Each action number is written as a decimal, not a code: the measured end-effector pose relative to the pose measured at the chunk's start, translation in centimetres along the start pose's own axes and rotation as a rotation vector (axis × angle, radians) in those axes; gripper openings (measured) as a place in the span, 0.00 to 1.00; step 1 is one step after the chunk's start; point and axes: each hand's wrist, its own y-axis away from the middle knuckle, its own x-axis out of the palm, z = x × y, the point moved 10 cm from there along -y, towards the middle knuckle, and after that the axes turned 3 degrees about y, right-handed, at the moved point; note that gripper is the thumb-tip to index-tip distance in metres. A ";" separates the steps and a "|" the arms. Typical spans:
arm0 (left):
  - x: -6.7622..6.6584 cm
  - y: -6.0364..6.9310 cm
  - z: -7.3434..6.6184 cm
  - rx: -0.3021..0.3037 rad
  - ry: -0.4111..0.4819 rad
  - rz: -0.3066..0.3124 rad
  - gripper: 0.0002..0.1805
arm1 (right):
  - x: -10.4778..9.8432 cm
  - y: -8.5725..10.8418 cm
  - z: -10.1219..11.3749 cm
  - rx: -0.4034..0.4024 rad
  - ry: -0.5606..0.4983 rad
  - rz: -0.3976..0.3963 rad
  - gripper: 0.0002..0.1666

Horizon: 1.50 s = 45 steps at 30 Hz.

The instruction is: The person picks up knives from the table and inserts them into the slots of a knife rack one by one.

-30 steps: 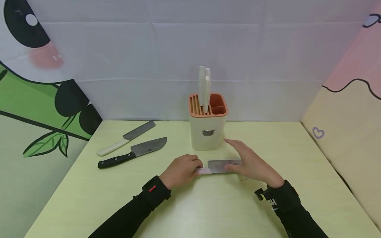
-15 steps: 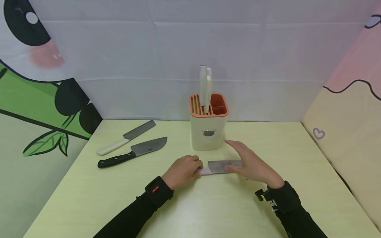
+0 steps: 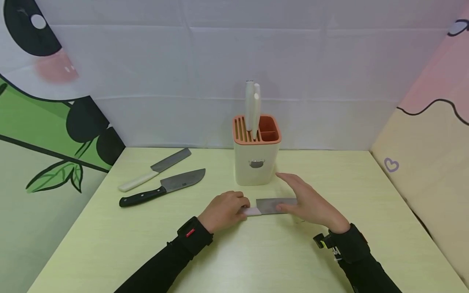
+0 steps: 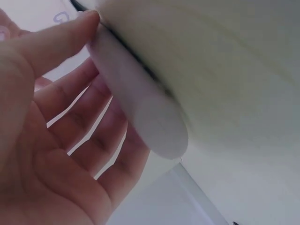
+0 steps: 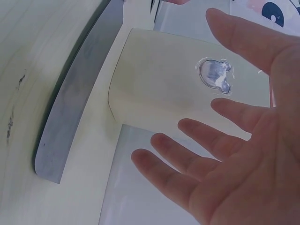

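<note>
The knife [image 3: 269,206] is at the table [image 3: 234,264] top, just in front of the holder [image 3: 243,162], its blade [image 5: 79,93] toward the person's right; whether its whole length rests on the surface is hard to tell. The left hand [image 3: 225,211] pinches the pale handle [image 4: 140,98], thumb on one side and fingers on the other. The right hand [image 3: 311,205] is spread wide beside the blade and holds nothing.

The blade looks like thin, stiff metal, probably carrying much of the weight, so the front end may dip if the handle is held only at its tail. The handle seems smooth and could slip under a loose grip. The place to take hold is the handle, close to the blade, with skin kept off the edge.

The holder is a white box with an orange top. White handles [image 3: 249,106] stand upright from its slots [image 3: 240,132] on the left; more slots show beside them. On the right are compartments [image 3: 269,136] whose bottoms are out of sight. A white-handled knife [image 3: 161,163] and a black-handled knife [image 3: 172,185] lie apart on the table, to the left.
</note>
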 end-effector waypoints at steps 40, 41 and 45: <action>-6.3 4.5 6.8 -0.220 0.448 -0.335 0.29 | 9.3 -5.1 8.6 -0.234 0.367 0.110 0.30; -6.2 4.5 6.9 -0.220 0.446 -0.334 0.29 | 9.5 -5.3 8.7 -0.234 0.382 0.111 0.29; -6.2 4.5 6.9 -0.216 0.444 -0.335 0.29 | 9.8 -5.5 8.9 -0.233 0.415 0.108 0.27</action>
